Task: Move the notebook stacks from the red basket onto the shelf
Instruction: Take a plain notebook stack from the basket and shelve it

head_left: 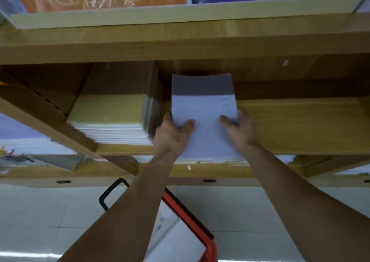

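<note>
Wooden shelf (300, 125) bay, seen from above. The notebook stack (204, 105) with the pale blue cover looks to be resting flat on it. Its far end is back in the shadow under the board above, and its near end is about level with the front lip.

The long axis points straight away from the grip, into the bay. The left-hand grip (172, 135) and right-hand grip (241, 130) clamp the near corners, one per side. Thumbs lie on the top cover, and the fingers wrap the edges, mostly hidden. Neither is nearer, it's a symmetric hold. My guess is only a straight push inward remains.

Just left of the grip sits a yellow-covered stack (112, 115). Back from the grip, down on the floor, is the red basket (190, 215) with more notebooks (176, 241) inside. There's faint print near the cover's far right corner, too small to read.
</note>
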`<state>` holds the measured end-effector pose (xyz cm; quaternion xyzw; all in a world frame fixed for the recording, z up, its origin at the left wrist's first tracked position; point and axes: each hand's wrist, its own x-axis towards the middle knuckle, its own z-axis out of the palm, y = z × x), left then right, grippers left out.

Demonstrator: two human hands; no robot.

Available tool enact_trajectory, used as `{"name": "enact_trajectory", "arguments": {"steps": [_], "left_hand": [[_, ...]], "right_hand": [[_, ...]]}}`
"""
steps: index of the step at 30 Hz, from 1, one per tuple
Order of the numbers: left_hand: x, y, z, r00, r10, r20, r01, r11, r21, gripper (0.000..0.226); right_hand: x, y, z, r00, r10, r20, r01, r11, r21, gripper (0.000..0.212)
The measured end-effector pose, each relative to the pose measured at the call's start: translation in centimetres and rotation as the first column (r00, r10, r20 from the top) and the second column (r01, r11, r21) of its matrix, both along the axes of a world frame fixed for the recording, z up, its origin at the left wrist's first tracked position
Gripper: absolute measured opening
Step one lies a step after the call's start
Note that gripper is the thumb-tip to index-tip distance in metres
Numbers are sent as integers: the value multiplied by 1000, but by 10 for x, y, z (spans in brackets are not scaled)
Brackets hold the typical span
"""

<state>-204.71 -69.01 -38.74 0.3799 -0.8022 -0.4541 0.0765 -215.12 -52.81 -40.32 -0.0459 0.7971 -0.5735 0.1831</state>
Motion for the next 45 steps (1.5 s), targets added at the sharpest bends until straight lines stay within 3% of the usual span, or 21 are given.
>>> {"name": "enact_trajectory", "arguments": {"steps": [5, 11, 17, 26, 31, 36, 41, 45], "left_hand": [[-5, -6, -10, 993, 3, 119, 2, 999, -46, 62], [15, 6, -18, 994, 104, -11, -102, 984, 143, 47], [2, 4, -19, 992, 113, -54, -107, 989, 102, 34], [-35, -23, -22, 998, 59, 9, -60, 997, 43, 48], [-36, -25, -22, 998, 61, -11, -60, 992, 111, 48], [-35, -23, -17, 999, 40, -23, -37, 990, 134, 61], [-25, -17, -17, 997, 67, -28, -66, 997, 35, 49], [-17, -12, -23, 995, 36, -95, -29, 996, 82, 53]], "right_hand": [[1, 3, -10, 999, 18, -42, -14, 996, 85, 35], [33, 14, -18, 999, 44, -28, -42, 997, 65, 46], [25, -1, -26, 999, -49, -15, 49, 999, -14, 40], [-11, -27, -35, 994, -20, -108, 24, 999, 36, 44], [-13, -26, -28, 985, 48, -165, -27, 992, 126, 69], [-14, -25, -24, 971, 119, -207, -72, 972, 223, 60], [-5, -16, -19, 990, 56, -133, -42, 993, 107, 64], [5, -17, -23, 990, 63, -126, -51, 994, 95, 62]]}}
